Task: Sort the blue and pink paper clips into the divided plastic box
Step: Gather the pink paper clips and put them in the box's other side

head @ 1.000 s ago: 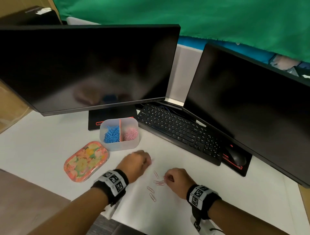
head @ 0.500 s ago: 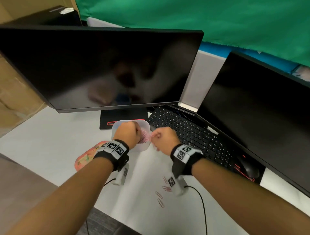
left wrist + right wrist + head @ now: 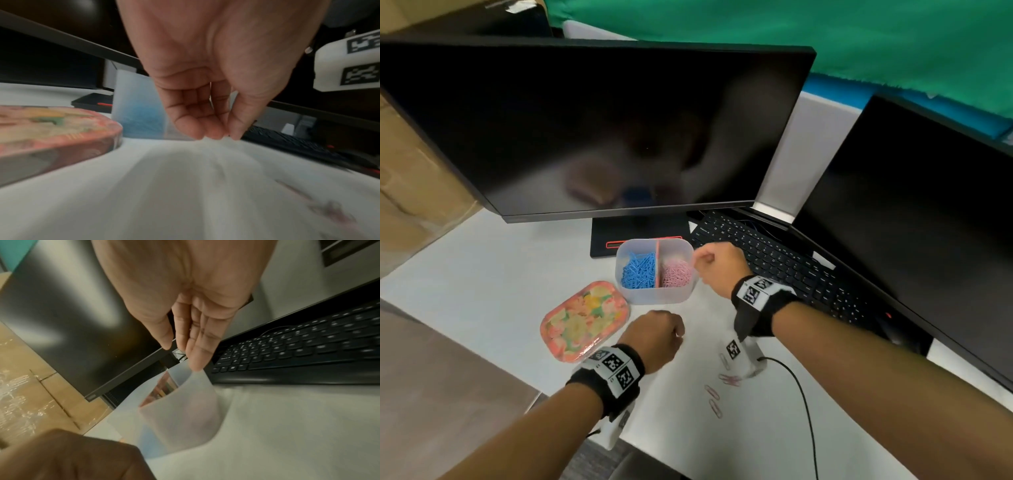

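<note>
The clear divided box (image 3: 654, 298) stands in front of the monitor stand, with blue clips (image 3: 638, 270) in its left half and pink clips (image 3: 676, 275) in its right half. My right hand (image 3: 702, 258) hovers at the box's right rim, fingers fairly straight and thumb apart in the right wrist view (image 3: 180, 350), with nothing seen in it. My left hand (image 3: 678, 334) is low over the table just in front of the box. Its fingers curl against the thumb (image 3: 224, 136) and nothing shows between them. Several loose pink clips (image 3: 729, 378) lie on the table under my right forearm.
A floral lid (image 3: 585, 322) lies left of my left hand, touching the box's front left corner. A black keyboard (image 3: 774, 260) runs right of the box. Two dark monitors (image 3: 602, 130) stand behind. The white table (image 3: 482, 274) ends near me on the left.
My left hand has drawn back from the box toward me. The right hand stays at the box's right rim, and its fingers have straightened since it pinched a pink clip.
</note>
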